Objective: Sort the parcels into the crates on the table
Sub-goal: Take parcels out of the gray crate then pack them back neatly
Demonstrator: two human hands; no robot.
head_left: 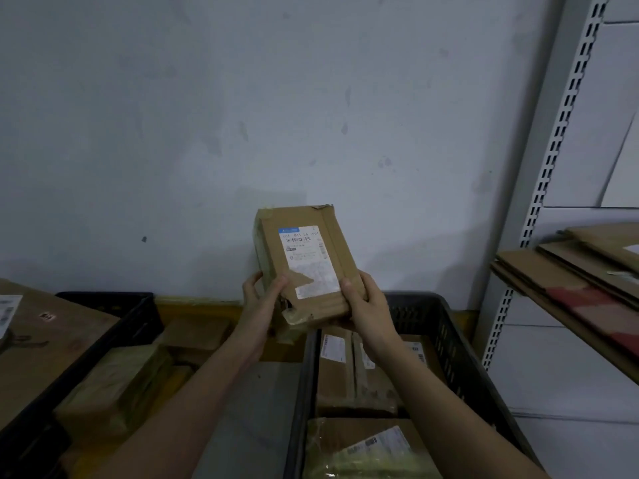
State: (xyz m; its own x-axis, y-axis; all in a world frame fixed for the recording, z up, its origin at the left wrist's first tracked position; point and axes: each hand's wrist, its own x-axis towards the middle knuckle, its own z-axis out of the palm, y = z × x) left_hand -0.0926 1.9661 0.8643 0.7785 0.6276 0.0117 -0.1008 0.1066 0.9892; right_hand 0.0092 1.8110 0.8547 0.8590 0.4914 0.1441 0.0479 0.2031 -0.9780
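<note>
we hold a cardboard parcel (304,267) label-up above the grey crate (446,344), left hand (261,302) and right hand (363,302) both gripping its lower end. several parcels already lie in that crate; this one is unsorted, and more wait left of it.

A white shipping label (307,261) on the face of a brown cardboard parcel (304,261) carries a blue band at its top edge, a line of large digits that appears to read "811 56" with the rest blurred, and a barcode beneath; its smaller print is too soft to read. White labels with barcodes also sit on parcels in the dark crate (446,340) at the right and on a carton (52,340) at the left edge, none legible.
</note>
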